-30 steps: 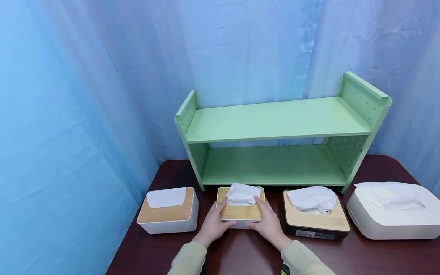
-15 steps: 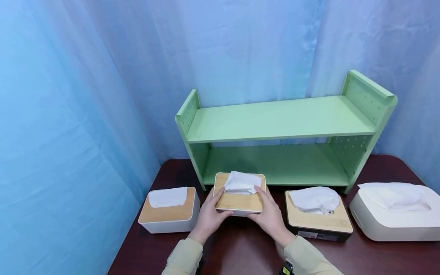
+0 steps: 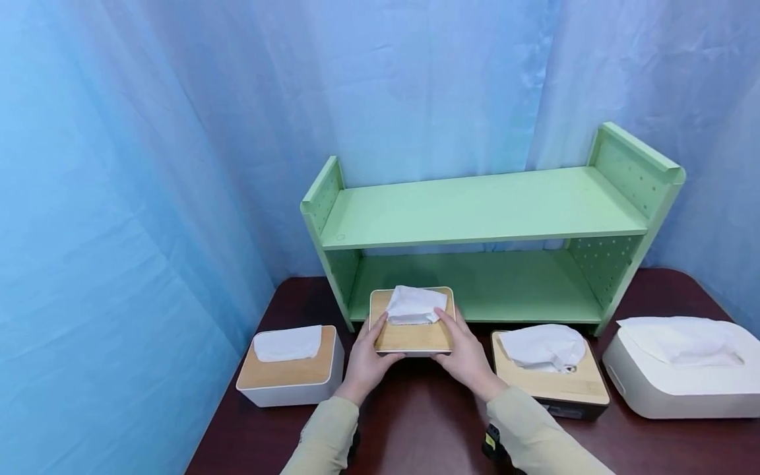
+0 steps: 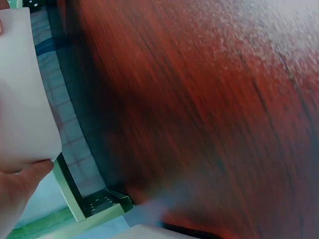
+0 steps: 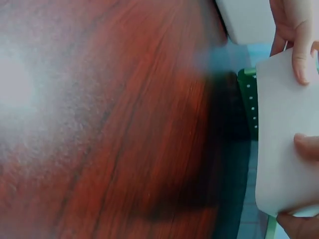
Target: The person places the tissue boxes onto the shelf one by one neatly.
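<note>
Both hands hold a tissue box (image 3: pixel 415 339) with a white body, a light wooden lid and a white tissue sticking out of its top. It is lifted off the table and overlaps the front edge of the shelf's lower board in the head view. My left hand (image 3: pixel 367 366) grips its left side, thumb along the front and fingers reaching over the lid's edge. Opposite it, my right hand (image 3: pixel 466 353) grips the right side in the same way. The wrist views show the box's smooth white wall (image 4: pixel 25 94) and part of its white body (image 5: pixel 279 124) between the fingers.
A green two-tier shelf (image 3: pixel 487 208) stands at the back of the dark wooden table (image 3: pixel 421 422). To the left sits another wood-lidded tissue box (image 3: pixel 285 375); to the right are a black-bodied one (image 3: pixel 552 384) and a larger white one (image 3: pixel 683 392). Blue curtains (image 3: pixel 439 86) hang behind.
Both hands have raised the middle tissue box off the table and carried it forward, toward the shelf. The other boxes and the shelf stay where they were.
</note>
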The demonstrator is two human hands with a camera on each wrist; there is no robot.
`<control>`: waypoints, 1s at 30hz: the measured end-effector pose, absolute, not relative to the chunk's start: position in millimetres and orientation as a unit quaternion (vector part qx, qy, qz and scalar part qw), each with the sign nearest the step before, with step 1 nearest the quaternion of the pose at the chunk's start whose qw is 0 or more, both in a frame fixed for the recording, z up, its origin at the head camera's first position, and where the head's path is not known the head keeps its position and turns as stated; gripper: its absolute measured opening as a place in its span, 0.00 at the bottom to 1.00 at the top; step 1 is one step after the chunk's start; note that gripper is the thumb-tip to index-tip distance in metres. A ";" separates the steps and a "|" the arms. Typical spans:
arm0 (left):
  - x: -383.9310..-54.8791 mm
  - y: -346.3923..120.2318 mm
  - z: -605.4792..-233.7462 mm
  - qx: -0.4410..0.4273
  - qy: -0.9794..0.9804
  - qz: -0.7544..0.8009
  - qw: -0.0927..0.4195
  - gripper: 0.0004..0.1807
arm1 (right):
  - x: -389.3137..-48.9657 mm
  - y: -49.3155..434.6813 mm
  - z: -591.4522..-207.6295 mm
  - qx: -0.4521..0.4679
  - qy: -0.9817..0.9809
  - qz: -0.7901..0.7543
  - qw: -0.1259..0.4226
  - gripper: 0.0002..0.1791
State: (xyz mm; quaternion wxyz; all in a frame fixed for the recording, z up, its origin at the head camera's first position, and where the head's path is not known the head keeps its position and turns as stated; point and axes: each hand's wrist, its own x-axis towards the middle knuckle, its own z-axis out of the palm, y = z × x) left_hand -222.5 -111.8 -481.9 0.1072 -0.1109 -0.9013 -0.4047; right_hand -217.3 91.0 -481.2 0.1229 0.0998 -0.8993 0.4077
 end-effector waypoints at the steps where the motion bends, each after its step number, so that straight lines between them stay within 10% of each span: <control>1: -222.9 -111.7 -482.1 -0.106 -0.902 -0.405 0.107 0.46 | -218.7 91.5 -481.1 0.103 -0.899 0.407 0.123 0.48; 30: -261.7 -110.2 -451.4 -0.108 -0.926 -0.354 0.076 0.40 | -257.3 100.0 -458.7 0.119 -0.919 0.372 0.054 0.42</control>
